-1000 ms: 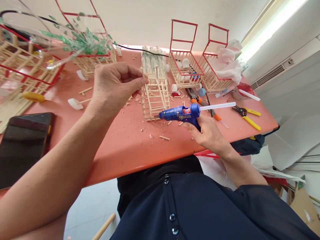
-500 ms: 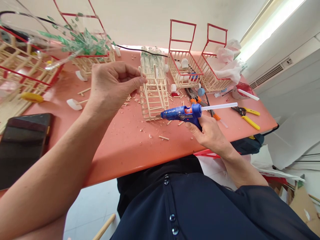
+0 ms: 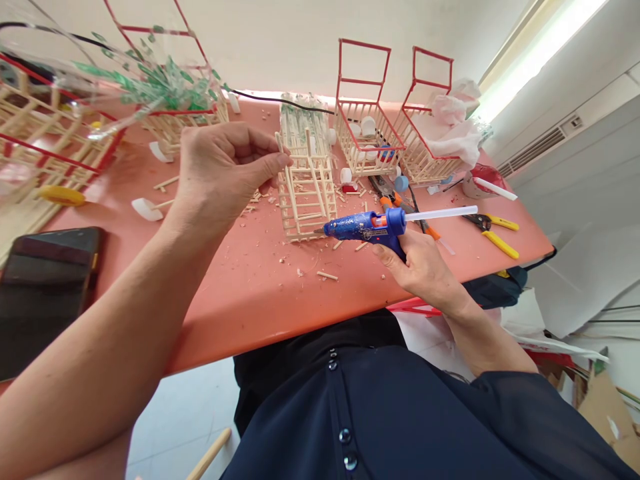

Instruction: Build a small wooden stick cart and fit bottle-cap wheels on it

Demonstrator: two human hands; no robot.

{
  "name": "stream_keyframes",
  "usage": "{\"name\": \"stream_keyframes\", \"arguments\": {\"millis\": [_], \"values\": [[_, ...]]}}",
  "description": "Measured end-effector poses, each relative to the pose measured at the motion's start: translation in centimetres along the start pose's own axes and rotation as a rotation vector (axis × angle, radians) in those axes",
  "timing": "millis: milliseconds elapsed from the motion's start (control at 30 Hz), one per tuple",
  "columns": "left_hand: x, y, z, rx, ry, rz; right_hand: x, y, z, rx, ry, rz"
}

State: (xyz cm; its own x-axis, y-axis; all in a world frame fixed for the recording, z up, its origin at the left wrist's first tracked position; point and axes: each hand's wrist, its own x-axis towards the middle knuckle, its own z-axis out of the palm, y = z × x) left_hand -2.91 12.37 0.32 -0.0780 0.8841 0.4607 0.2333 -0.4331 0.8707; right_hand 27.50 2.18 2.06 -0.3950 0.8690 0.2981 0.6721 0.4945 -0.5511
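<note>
A small basket-like frame of pale wooden sticks (image 3: 307,212) lies on the table in front of me. My left hand (image 3: 237,160) reaches over its upper left corner, thumb and fingertips pinched on the end of a wooden stick (image 3: 292,197) that slants down along the frame. My right hand (image 3: 420,263) grips a blue glue gun (image 3: 363,227) by its handle. Its nozzle points left at the lower right part of the frame; whether it touches the wood I cannot tell. From the gun's back end sticks out a long, translucent glue stick (image 3: 443,213).
Two stick baskets with red rims (image 3: 371,140) (image 3: 430,157) stand behind, to the right. Orange-handled pliers (image 3: 387,197) and yellow-handled wire strippers (image 3: 493,230) lie right. On the left are a phone (image 3: 47,287), a yellow-handled tool (image 3: 63,195) and more baskets. Wood scraps (image 3: 327,275) litter the pink table.
The glue gun has shifted very slightly to the right, its nozzle still by the frame's lower edge. My left hand keeps its pinch on the stick.
</note>
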Motion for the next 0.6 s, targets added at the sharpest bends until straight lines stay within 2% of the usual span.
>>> {"name": "stream_keyframes", "arguments": {"millis": [600], "values": [[-0.09,0.12,-0.04,0.038,-0.025,0.019,-0.35,0.28,-0.25,0.003,0.005,0.007]]}}
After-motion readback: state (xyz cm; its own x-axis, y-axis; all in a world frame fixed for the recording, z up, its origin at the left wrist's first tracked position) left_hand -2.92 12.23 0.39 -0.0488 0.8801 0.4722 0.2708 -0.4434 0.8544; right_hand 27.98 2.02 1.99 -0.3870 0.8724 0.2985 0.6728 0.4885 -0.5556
